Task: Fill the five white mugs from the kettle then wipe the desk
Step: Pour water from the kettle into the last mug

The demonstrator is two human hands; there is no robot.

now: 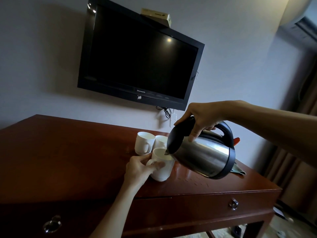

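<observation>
My right hand [199, 118] grips the black handle of a steel kettle [205, 158], which is tipped to the left with its spout over a white mug [163, 172]. My left hand [139, 167] holds that mug by its handle side on the dark wooden desk [68, 160]. Two more white mugs stand just behind it: one upright at the left [144, 143], one [161, 141] partly hidden by the kettle's lid. Any further mugs are hidden behind the kettle. A greenish cloth [238, 170] lies on the desk behind the kettle's base.
A black television [140, 55] hangs on the wall above the desk, cables dangling under it. The desk front has drawers with metal ring pulls [233, 204]. Droplets glint on the desk to the right of the mug. Curtains hang at the right.
</observation>
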